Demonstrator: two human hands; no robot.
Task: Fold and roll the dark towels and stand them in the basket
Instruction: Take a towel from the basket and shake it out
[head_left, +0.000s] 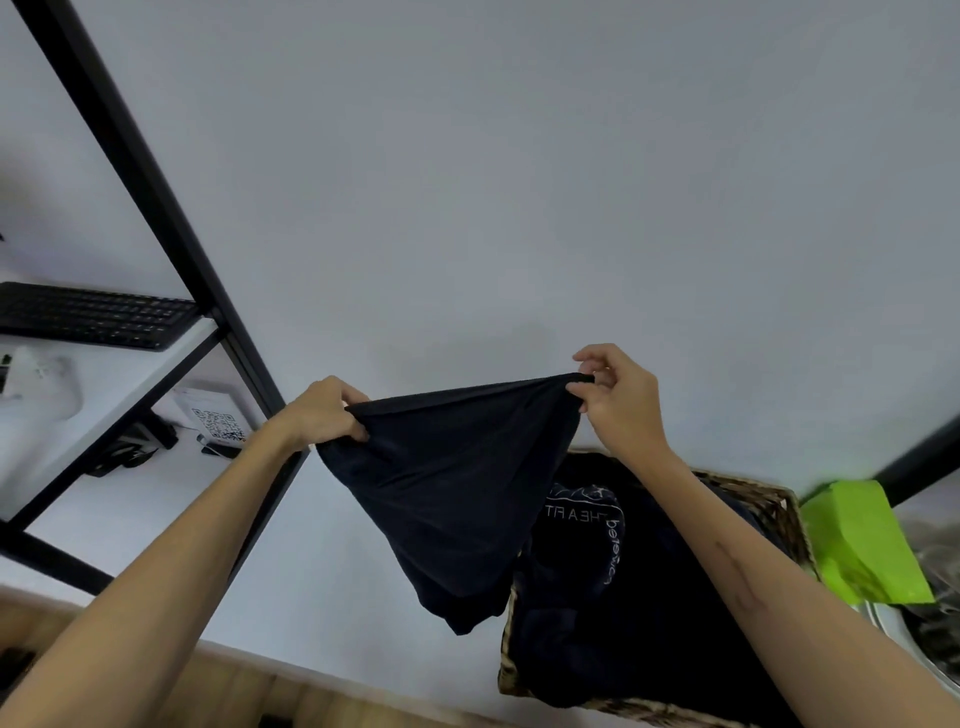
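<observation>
White wall behind; left hand (324, 413) and right hand (618, 395) raised, fingers pinching dark towel (452, 488) over basket (779, 512).

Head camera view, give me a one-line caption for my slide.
Both hands, left and right, hold a dark towel stretched by its top edge above a wicker basket of dark laundry.

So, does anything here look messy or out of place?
Mostly the basket: the dark cloth inside lies in a loose heap with white lettering showing, not rolled or standing. The towel held up by the left hand and right hand hangs unfolded. A bright green sheet lies beside the basket.
</observation>
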